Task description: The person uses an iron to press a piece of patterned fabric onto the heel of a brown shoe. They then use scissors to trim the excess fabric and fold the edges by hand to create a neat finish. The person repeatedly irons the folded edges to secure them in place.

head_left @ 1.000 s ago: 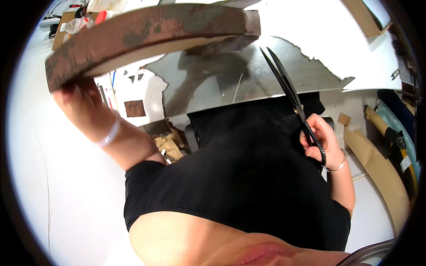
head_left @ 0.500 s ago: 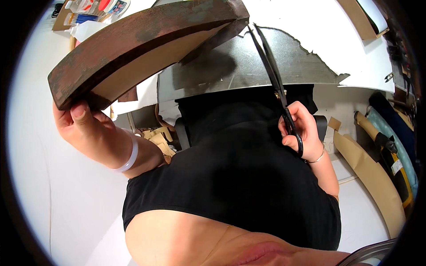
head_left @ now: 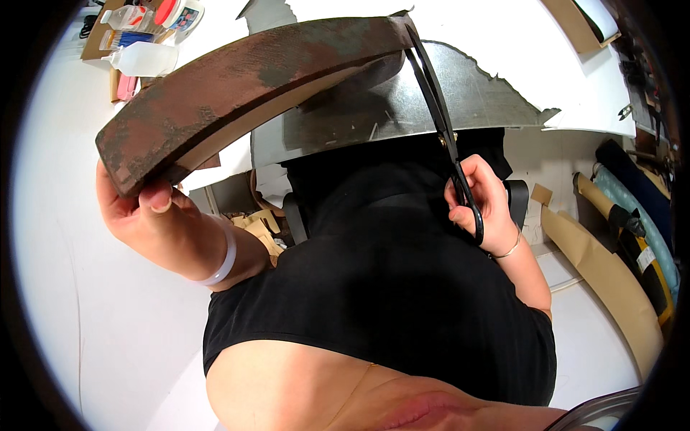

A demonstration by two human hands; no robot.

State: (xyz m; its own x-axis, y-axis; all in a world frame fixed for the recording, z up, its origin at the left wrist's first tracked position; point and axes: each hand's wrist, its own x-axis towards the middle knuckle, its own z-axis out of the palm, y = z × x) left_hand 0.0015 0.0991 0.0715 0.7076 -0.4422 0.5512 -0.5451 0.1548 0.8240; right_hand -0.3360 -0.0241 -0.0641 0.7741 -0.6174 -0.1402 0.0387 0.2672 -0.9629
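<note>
A curved, thick arch-shaped piece [head_left: 244, 86] in mottled brown, leather-like covering spans the upper left, raised above the table. Its underside shows a paler tan panel. My left hand [head_left: 165, 223] grips its near left end, thumb beneath and fingers behind. Long black scissors [head_left: 440, 118] are in my right hand [head_left: 490, 205], fingers through the handle loops. Their blades point away from me, nearly closed, with the tips at the piece's far right end. A small bit of the covering sticks up there; whether the blades are around it I cannot tell.
A grey metal sheet [head_left: 345, 122] lies along the table's near edge. Scraps with ragged edges [head_left: 267, 13] lie on the white tabletop [head_left: 474, 25]. Bottles [head_left: 147, 59] and a red-lidded tub [head_left: 183, 14] stand at the far left. Rolls of material [head_left: 632, 208] lean at the right.
The brown piece has tilted, showing more of its outer face, and its left end has come down and right. The scissor tips have moved up slightly against its right end.
</note>
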